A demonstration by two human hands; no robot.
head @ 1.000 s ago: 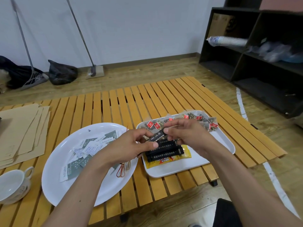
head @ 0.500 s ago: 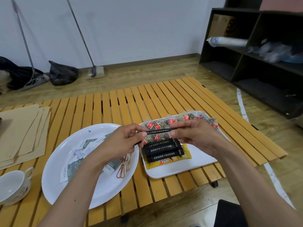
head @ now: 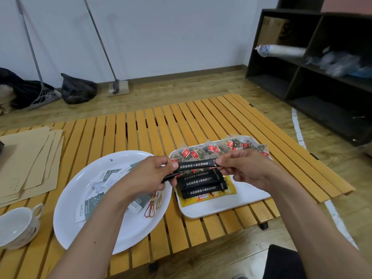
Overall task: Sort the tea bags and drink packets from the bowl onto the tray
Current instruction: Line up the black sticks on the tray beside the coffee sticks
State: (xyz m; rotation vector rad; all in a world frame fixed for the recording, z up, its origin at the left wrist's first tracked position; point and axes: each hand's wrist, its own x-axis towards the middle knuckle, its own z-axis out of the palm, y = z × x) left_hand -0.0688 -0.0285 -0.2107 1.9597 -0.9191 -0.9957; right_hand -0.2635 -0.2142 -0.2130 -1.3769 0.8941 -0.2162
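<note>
A low slatted wooden counter (head: pixel 153 125) stands on the plank floor. Near its front edge sits a wide white bowl (head: pixel 80 208), the landmark here. Just right of the bowl lies a white tray (head: pixel 231 206), close beside it. Left of the bowl, at the counter's front corner, a white cup (head: pixel 17 226) rests. Behind the cup and left of the bowl, a fanned stack of brown envelopes (head: pixel 28 160) lies flat.
</note>
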